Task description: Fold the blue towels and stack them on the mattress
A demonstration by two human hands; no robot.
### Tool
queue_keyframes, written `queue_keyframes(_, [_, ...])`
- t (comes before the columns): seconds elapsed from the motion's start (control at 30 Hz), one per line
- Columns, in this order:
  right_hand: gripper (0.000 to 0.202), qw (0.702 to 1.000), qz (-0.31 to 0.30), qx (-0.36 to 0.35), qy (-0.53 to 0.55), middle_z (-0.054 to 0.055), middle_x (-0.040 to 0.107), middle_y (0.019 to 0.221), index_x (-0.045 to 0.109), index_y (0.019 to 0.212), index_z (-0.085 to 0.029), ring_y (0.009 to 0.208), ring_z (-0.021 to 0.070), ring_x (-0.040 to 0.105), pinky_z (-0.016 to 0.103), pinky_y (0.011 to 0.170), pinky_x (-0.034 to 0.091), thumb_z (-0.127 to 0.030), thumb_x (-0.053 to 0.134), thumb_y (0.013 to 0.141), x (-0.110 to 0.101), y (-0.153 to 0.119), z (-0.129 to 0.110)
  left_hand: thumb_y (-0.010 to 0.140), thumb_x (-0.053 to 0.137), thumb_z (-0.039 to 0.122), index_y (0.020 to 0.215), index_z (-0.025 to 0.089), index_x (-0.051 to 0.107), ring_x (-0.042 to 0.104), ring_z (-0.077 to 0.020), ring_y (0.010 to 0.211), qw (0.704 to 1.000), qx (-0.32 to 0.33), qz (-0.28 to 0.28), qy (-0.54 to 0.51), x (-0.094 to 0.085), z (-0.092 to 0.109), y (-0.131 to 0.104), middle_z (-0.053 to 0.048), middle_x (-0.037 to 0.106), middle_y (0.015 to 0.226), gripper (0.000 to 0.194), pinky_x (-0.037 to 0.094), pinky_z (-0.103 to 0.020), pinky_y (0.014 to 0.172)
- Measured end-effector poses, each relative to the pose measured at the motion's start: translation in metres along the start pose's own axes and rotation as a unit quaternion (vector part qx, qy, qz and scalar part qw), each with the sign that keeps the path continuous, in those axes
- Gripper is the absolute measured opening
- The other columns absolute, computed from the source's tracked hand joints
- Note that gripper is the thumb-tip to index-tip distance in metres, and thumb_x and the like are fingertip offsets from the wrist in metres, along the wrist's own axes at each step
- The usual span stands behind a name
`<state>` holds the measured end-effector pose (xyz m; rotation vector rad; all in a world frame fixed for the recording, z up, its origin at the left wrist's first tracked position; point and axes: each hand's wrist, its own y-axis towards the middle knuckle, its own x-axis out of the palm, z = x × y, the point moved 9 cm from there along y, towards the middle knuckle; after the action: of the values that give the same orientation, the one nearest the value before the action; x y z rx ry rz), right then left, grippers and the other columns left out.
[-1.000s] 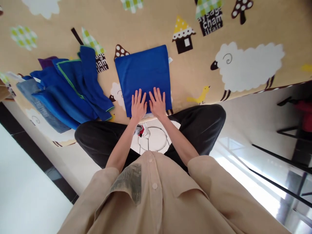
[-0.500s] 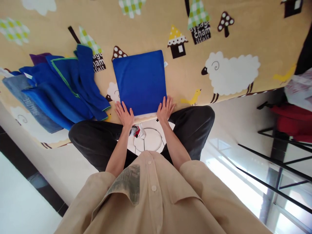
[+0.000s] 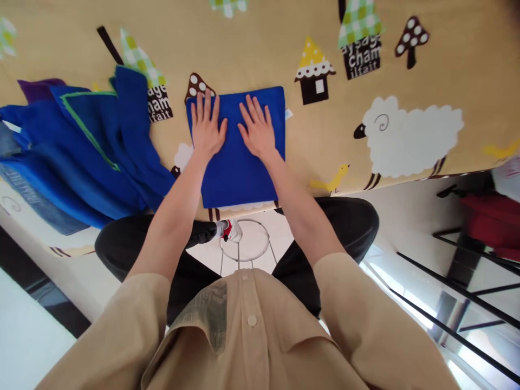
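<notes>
A blue cloth, squared off and flat, lies before me on a table covered with a printed tablecloth. My left hand rests palm down on its far left part, fingers spread and pointing away from me. On the far right part lies my right hand, also flat with the fingers apart. A small white tag sticks out from the cloth's right edge. Neither hand grips anything.
Left of the cloth is a loose heap of blue cloths, one with green edging, with a purple cloth behind. Black metal bars and a red item are at the right. A round-framed stool shows below the table edge.
Both hands have slid away from me, from the cloth's near corners to its far part. The view has shifted slightly. The blue cloth stays flat.
</notes>
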<state>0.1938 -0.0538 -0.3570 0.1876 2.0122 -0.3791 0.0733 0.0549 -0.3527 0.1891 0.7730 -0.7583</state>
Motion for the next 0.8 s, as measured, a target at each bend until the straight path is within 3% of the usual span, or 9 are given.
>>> queue_keyframes(0.1, [0.079,0.999,0.038,0.014,-0.018,0.004,0.019,0.181,0.026,0.173,-0.016,0.169,0.0234,0.011,0.047,0.139,0.0,-0.063,0.009,0.111,-0.014,0.01,0.045,0.104,0.063,0.044,0.164,0.01,0.036,0.005,-0.0212,0.169,1.0,-0.01,-0.003,0.023,-0.018,-0.03,0.012,-0.001,0.022,0.179,0.074,-0.008,-0.056,0.138])
queue_keyframes(0.2, [0.085,0.995,0.073,0.053,-0.031,0.004,0.019,0.18,0.024,0.173,-0.015,0.169,0.0244,0.011,0.044,0.139,-0.002,-0.064,-0.001,0.108,-0.027,0.016,0.077,0.11,0.054,0.043,0.167,0.013,0.026,0.001,-0.0174,0.169,0.998,0.013,0.005,0.06,-0.029,-0.042,0.019,0.003,0.017,0.18,0.07,-0.015,-0.052,0.136])
queue_keyframes(0.33, [0.083,0.991,0.078,0.109,-0.024,0.006,0.019,0.18,0.025,0.173,-0.015,0.169,0.0284,0.009,0.054,0.137,-0.008,-0.058,-0.005,0.108,-0.026,0.003,0.072,0.108,0.054,0.033,0.164,-0.005,0.025,-0.003,-0.0214,0.168,0.99,-0.065,0.076,0.1,-0.034,-0.035,0.007,-0.018,0.017,0.178,0.073,-0.017,-0.053,0.132])
queue_keyframes(0.43, [0.073,0.99,0.084,0.103,-0.036,0.008,0.015,0.181,0.025,0.173,-0.017,0.169,0.0285,0.004,0.058,0.136,-0.007,-0.048,0.003,0.112,-0.016,-0.042,0.041,0.091,0.057,0.029,0.154,-0.008,0.043,0.002,-0.0162,0.164,0.981,-0.029,0.174,0.081,-0.033,0.007,-0.043,-0.025,0.015,0.171,0.074,-0.001,-0.052,0.129])
queue_keyframes(0.47, [0.069,0.992,0.071,0.1,-0.034,0.008,0.014,0.181,0.025,0.173,-0.018,0.169,0.0274,0.003,0.059,0.136,-0.005,-0.045,0.006,0.112,-0.008,-0.064,0.031,0.079,0.057,0.028,0.144,0.0,0.058,0.012,-0.0143,0.162,0.985,0.01,0.158,0.065,-0.024,0.023,-0.066,-0.024,0.014,0.168,0.072,0.015,-0.057,0.122])
queue_keyframes(0.53, [0.066,0.992,0.033,0.123,-0.024,0.009,0.016,0.181,0.029,0.172,-0.018,0.169,0.0261,0.005,0.059,0.136,0.004,-0.042,0.013,0.113,0.009,-0.114,0.023,0.095,0.049,0.031,0.155,0.004,0.052,0.007,-0.014,0.164,0.997,0.022,0.066,0.042,0.003,0.036,-0.116,-0.014,0.025,0.171,0.066,0.008,-0.049,0.134])
queue_keyframes(0.6, [0.064,0.984,0.019,0.179,-0.007,0.011,0.018,0.18,0.029,0.172,-0.017,0.169,0.025,0.007,0.06,0.135,0.009,-0.039,0.016,0.112,0.021,-0.164,0.028,0.101,0.046,0.032,0.161,0.007,0.048,0.012,-0.0161,0.166,0.999,-0.032,0.008,0.039,0.019,0.026,-0.172,-0.015,0.032,0.172,0.065,0.006,-0.046,0.137])
queue_keyframes(0.7, [0.063,0.97,0.033,0.241,0.019,0.014,0.024,0.178,0.033,0.17,-0.015,0.168,0.0237,0.011,0.057,0.135,0.015,-0.034,0.021,0.111,0.025,-0.22,0.037,0.104,0.042,0.032,0.164,0.013,0.043,0.012,-0.0214,0.168,0.988,-0.145,0.036,0.042,0.013,-0.006,-0.243,-0.014,0.025,0.177,0.063,0.003,-0.048,0.138])
queue_keyframes(0.8, [0.061,0.955,0.068,0.283,0.061,0.019,0.034,0.173,0.04,0.165,-0.01,0.164,0.0256,0.023,0.052,0.133,0.022,-0.031,0.029,0.109,0.02,-0.247,0.035,0.102,0.045,0.029,0.161,0.011,0.044,0.017,-0.0263,0.167,0.977,-0.198,0.073,0.029,-0.002,-0.026,-0.282,-0.019,0.031,0.175,0.062,0.01,-0.049,0.137])
